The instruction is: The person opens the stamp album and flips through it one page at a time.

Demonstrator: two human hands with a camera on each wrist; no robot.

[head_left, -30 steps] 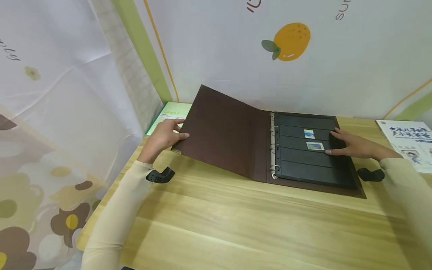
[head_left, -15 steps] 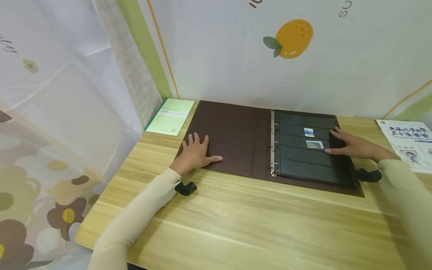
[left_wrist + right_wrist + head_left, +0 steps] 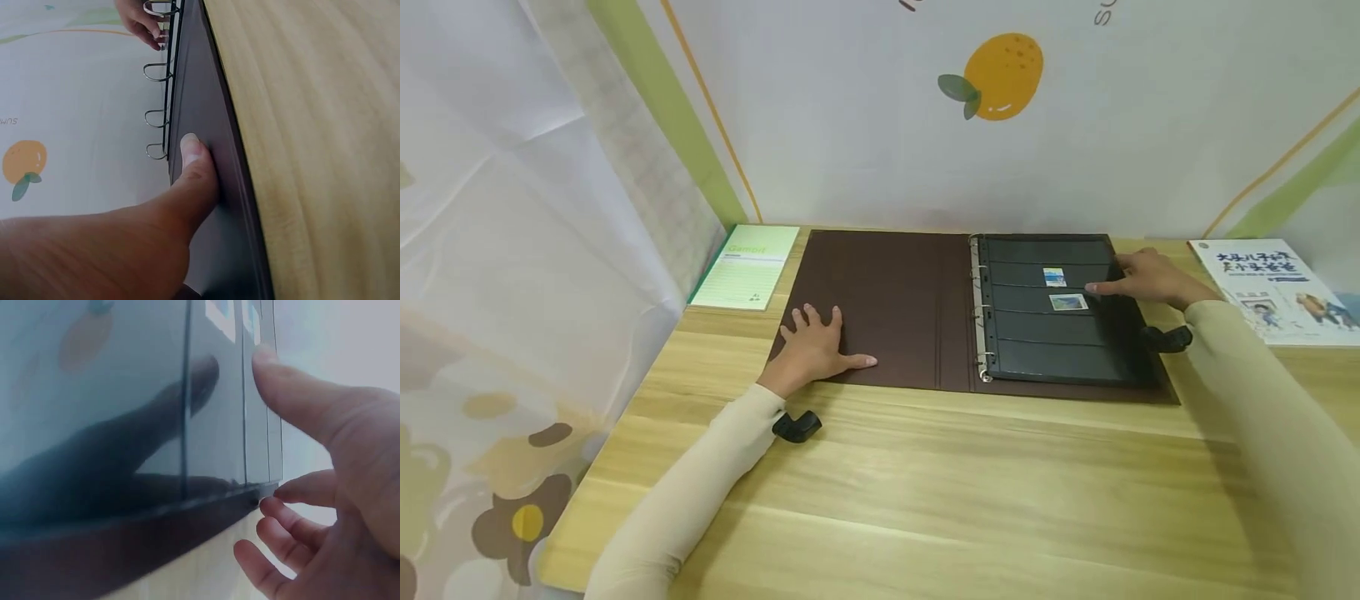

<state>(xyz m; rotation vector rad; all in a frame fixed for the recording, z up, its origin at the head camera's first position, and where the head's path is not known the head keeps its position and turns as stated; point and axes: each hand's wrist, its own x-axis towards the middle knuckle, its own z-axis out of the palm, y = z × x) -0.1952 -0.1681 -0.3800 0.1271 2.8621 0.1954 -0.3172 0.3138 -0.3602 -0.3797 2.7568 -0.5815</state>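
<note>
A brown ring-binder stamp album lies spread on the table, its inside cover to the left. On the right, black pocket pages sit in the metal rings; the top page carries two stamps. My left hand rests on the inside cover with fingers spread, and its thumb lies along the cover in the left wrist view. At the pages' right edge is my right hand. Its thumb extends over the top page, while the loosely bent fingers are beside the edge.
A pale green notepad lies left of the album at the back. To the right is a white picture book. Behind the wooden table hangs a white curtain printed with an orange fruit.
The left hand has lowered the raised cover onto the table and now rests flat on it. My right hand has slid from the page toward its outer edge, its fingers bending there.
</note>
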